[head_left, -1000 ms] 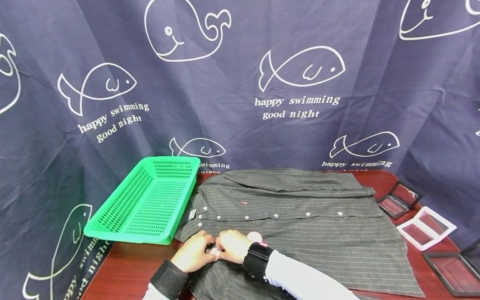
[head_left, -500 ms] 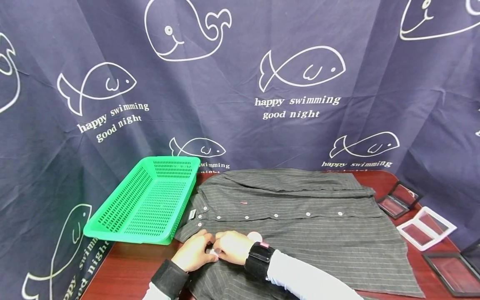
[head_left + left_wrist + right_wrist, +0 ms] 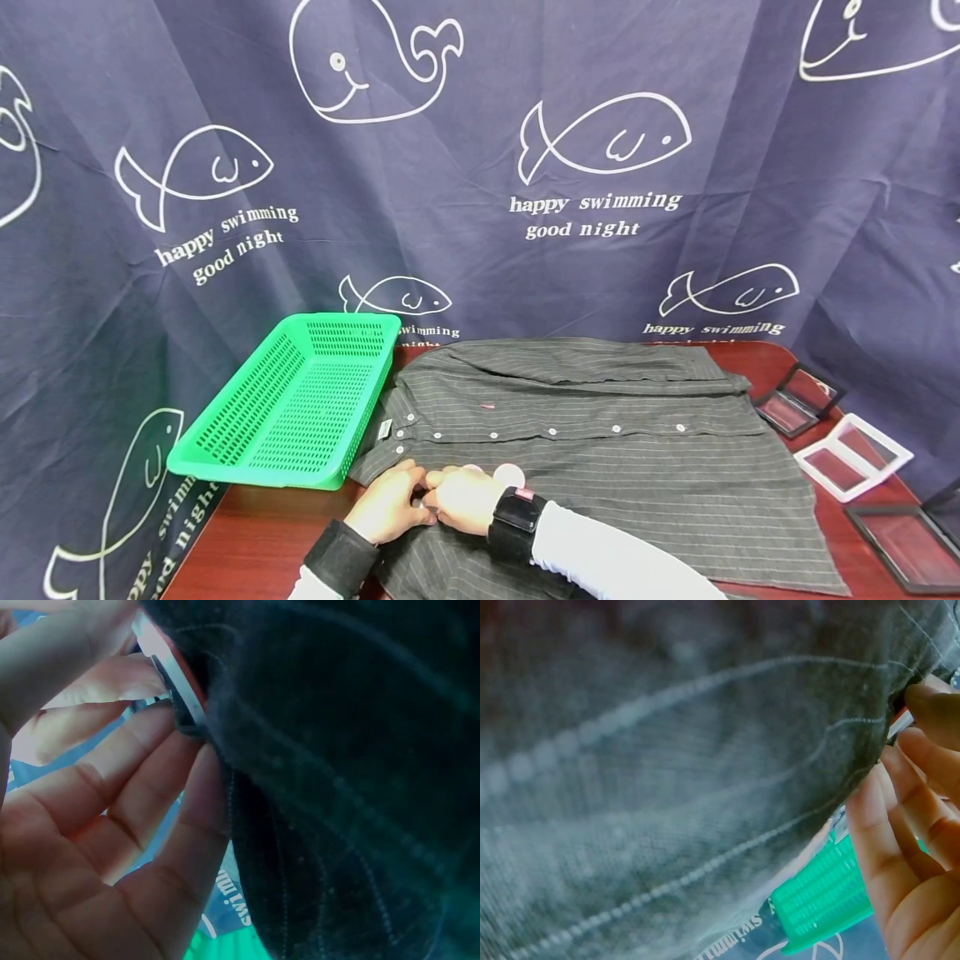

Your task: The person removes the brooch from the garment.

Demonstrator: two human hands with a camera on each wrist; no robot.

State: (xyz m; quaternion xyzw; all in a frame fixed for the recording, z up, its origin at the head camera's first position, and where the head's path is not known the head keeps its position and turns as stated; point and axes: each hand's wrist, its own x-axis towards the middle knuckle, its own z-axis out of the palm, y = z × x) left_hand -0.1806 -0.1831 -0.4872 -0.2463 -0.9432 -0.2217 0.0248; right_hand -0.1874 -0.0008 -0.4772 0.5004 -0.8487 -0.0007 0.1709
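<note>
A dark grey pinstriped shirt (image 3: 600, 467) with white buttons lies spread out, its collar toward the basket. Low on the collar side, my left hand (image 3: 390, 504) and right hand (image 3: 467, 500) meet, fingertips close together, pinching the cloth. In the left wrist view, the left fingers (image 3: 199, 795) hold the raised fabric beside a flat thing with a white and red edge (image 3: 178, 671); its kind is unclear. The right fingers (image 3: 870, 806) grip the same edge in the right wrist view. A pale round disc (image 3: 509, 477) lies on the shirt beside my right wrist.
A green perforated basket (image 3: 300, 417) stands at the left, next to the collar. Along the table's right side lie a black open frame (image 3: 797, 400), a white one (image 3: 853, 457) and another dark one (image 3: 911, 546). A navy printed curtain (image 3: 480, 167) hangs behind.
Both hands stay nearly in place. The white bit between them is now mostly covered by fingers. A second pale edge shows behind the right hand, beside the disc.
</note>
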